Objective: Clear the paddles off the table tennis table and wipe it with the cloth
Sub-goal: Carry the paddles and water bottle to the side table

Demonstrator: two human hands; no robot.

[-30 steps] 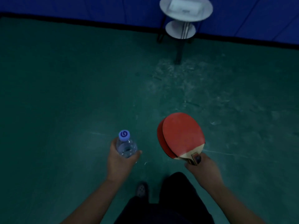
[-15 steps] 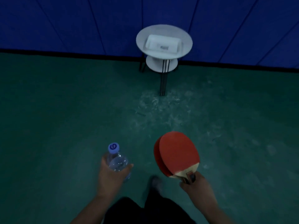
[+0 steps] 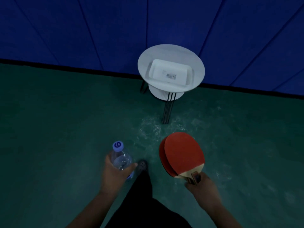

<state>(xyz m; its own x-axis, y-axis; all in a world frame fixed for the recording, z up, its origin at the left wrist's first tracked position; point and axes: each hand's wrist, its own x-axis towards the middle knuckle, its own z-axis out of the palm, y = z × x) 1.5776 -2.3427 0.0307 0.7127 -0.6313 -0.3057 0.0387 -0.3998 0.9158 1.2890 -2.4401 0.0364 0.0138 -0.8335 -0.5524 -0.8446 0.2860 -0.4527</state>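
The right hand [image 3: 201, 186] had its fingers curled round the handles of the paddles [image 3: 181, 153], two of them stacked, red faces up, the lower one peeking out along the left edge. The left hand [image 3: 115, 171] was wrapped round a clear water bottle [image 3: 120, 157], thumb across the front, blue cap pointing up and away. Both were carried out over the green floor [image 3: 57, 129], not resting on anything.

So my read: this was the clearing step, mid-carry. The paddles were already off the table tennis table, which wasn't in shot at all, and the person looked headed for the small round white side table [image 3: 143, 66] by the blue wall [image 3: 82, 30]. A white tray [image 3: 153, 69] sat in the middle of its top surface, with bare rim all round it. A lower shelf [image 3: 158, 93] showed underneath, toward the near edge.

Next move, I'd guess, was getting close enough to set the paddles down, either in the tray or on the rim beside it. The top is small, so they'd want to go down flat and well inside the edge, and the bottle needs a spot too. Wiping hadn't been reached yet.

Hard to make out:
- no cloth visible anywhere
- something small and printed lay in the tray, too blurry to read
- the handles were mostly buried in the right hand, so I couldn't see how the two sat together
- a dark shoe toe [image 3: 142, 165] poked out between the hands, the rest just dark clothing cut off at the bottom
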